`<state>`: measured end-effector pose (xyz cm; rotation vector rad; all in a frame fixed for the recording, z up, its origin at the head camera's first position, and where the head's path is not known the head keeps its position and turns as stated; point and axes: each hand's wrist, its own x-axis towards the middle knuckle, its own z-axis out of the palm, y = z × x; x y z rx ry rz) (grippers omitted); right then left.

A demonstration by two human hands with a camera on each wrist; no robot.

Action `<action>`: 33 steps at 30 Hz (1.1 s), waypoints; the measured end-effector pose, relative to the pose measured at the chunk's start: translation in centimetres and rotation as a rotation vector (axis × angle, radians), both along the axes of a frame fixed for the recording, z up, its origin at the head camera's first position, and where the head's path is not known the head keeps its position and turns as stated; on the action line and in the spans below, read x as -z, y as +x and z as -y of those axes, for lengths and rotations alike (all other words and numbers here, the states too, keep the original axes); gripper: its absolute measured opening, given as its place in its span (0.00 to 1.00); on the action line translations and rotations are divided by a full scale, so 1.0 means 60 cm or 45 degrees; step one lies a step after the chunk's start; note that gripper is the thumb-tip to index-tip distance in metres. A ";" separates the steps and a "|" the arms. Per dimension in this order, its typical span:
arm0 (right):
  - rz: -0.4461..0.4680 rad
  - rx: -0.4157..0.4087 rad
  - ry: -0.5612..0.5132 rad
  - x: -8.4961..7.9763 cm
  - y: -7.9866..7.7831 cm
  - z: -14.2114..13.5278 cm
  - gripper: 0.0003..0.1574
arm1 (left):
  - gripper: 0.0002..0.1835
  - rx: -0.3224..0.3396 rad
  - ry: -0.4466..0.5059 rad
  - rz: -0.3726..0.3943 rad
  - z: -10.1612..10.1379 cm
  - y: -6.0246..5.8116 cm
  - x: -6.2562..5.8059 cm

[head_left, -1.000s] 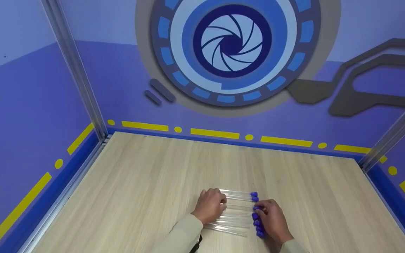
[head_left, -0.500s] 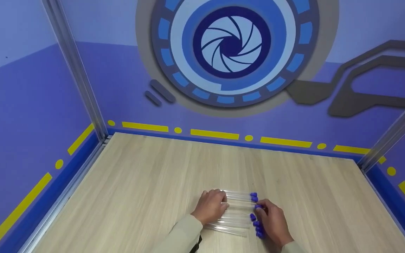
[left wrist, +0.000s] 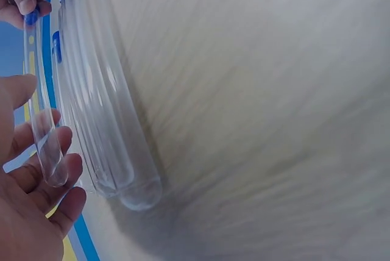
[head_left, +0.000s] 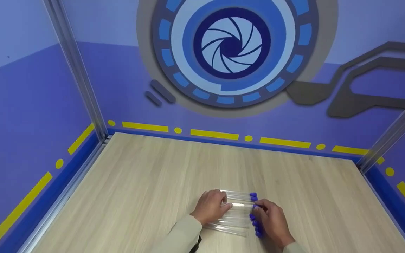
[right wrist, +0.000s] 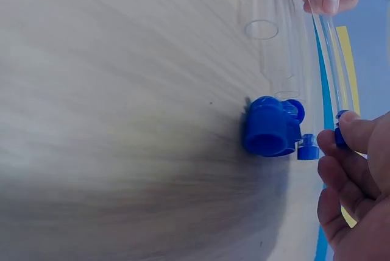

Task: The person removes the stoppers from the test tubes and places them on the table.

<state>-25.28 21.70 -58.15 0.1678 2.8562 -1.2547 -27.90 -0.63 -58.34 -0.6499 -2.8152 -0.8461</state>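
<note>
The left hand (head_left: 211,206) had its thumb and fingers around a clear tube (head_left: 239,205), its round end lying against the fingers. From where I stood, the right hand (head_left: 274,217) was at the other end, thumb and forefinger pinching the blue cap (right wrist: 340,138) there; I couldn't tell how far on it sat. The tube was up off the wooden table (head_left: 153,168), stretched between the two hands. Beyond it lay two capped tubes (head_left: 237,194). On the near side, open tubes (head_left: 229,222) lay roughly side by side, with loose caps (right wrist: 266,128) bunched at their mouths, near the right hand. A pale sleeve (head_left: 185,232) covered the left forearm. A blue wall (head_left: 114,73) with a big round emblem (head_left: 231,42) rose behind the table.
</note>
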 end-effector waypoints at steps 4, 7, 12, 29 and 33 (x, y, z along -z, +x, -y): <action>0.014 -0.004 -0.033 -0.004 0.002 0.003 0.09 | 0.15 0.020 0.026 -0.008 -0.001 -0.001 0.002; 0.009 -0.006 -0.051 -0.007 0.004 0.005 0.09 | 0.15 0.037 0.041 -0.005 -0.002 0.000 0.002; -0.018 -0.023 -0.052 -0.008 0.006 0.005 0.08 | 0.14 0.061 0.050 -0.002 -0.005 0.003 0.001; -0.133 -0.304 0.190 -0.024 0.018 0.018 0.04 | 0.10 0.138 -0.054 -0.041 -0.002 0.009 -0.014; -0.048 -0.420 0.186 -0.031 0.017 0.012 0.04 | 0.11 0.158 -0.054 0.022 0.000 0.008 -0.016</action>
